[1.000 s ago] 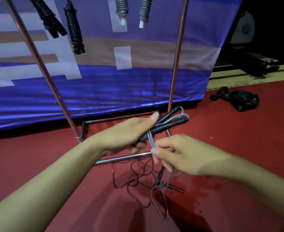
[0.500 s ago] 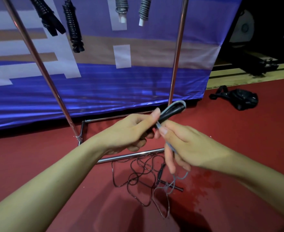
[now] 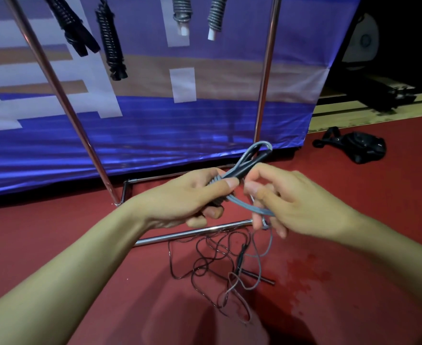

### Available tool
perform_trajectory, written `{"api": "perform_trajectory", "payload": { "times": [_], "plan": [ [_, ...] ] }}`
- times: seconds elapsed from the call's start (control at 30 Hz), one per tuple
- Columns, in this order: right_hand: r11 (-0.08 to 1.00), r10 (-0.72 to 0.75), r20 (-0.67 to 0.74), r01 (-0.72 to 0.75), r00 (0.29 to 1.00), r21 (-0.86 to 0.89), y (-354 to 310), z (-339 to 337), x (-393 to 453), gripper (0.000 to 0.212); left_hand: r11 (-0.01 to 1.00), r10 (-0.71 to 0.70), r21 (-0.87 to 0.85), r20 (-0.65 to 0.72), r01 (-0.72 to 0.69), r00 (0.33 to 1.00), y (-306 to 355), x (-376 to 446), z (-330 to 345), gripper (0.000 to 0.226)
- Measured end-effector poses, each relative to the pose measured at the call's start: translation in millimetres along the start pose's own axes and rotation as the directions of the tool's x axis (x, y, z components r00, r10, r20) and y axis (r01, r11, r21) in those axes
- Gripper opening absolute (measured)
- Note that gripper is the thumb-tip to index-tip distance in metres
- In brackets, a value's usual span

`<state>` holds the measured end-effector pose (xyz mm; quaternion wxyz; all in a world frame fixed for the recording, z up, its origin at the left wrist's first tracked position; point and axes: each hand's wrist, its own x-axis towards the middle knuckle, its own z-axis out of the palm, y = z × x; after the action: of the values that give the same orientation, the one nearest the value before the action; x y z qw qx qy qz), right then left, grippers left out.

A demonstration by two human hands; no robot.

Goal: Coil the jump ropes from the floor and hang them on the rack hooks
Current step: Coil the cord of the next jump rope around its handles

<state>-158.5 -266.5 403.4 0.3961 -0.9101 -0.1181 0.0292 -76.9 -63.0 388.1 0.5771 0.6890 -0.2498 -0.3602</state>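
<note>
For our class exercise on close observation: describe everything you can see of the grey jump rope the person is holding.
The grey jump rope is a thin, smooth cord that looks like plastic, with black handles. The left hand grips the handles together, with a loop of cord sticking out past their upper ends. The right hand pinches the cord just below, as if winding it round the handles. The loose remainder hangs down to the red floor, where it lies among another dark, tangled rope.
</note>
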Motion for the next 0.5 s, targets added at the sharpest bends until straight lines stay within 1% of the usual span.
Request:
{"api": "perform_trajectory", "payload": {
  "times": [0.07,0.1,0.17,0.23,0.33,0.4,0.5],
  "plan": [
    [1.0,-0.027,-0.097,0.027,0.995,0.002,2,-1,0,0.016,1.0,-0.004,0.03,-0.012,0.004,1.0,1,1,2,0.024],
    [0.998,-0.054,-0.125,0.052,0.991,-0.02,2,-1,0,0.015,0.999,0.005,0.039,-0.014,-0.004,1.0,1,1,1,0.024],
    [0.988,-0.137,-0.165,0.124,0.977,-0.09,2,2,0,0.012,0.996,0.036,0.081,-0.013,-0.035,0.999,4,1,1,0.029],
    [0.972,-0.205,-0.203,0.176,0.957,-0.153,4,3,2,0.01,0.985,0.073,0.159,-0.03,-0.067,0.997,7,1,2,0.033],
    [0.963,-0.231,-0.232,0.188,0.945,-0.192,11,0,6,0.008,0.951,0.122,0.295,-0.092,-0.09,0.988,8,0,11,0.032],
    [0.97,-0.214,-0.218,0.18,0.952,-0.165,15,-1,6,0.009,0.958,0.13,0.267,-0.104,-0.099,0.986,5,1,14,0.03],
    [0.984,-0.166,-0.113,0.157,0.98,-0.085,18,-1,6,0.007,0.992,0.122,0.051,-0.094,-0.117,0.988,2,5,12,0.023]
  ]
}}
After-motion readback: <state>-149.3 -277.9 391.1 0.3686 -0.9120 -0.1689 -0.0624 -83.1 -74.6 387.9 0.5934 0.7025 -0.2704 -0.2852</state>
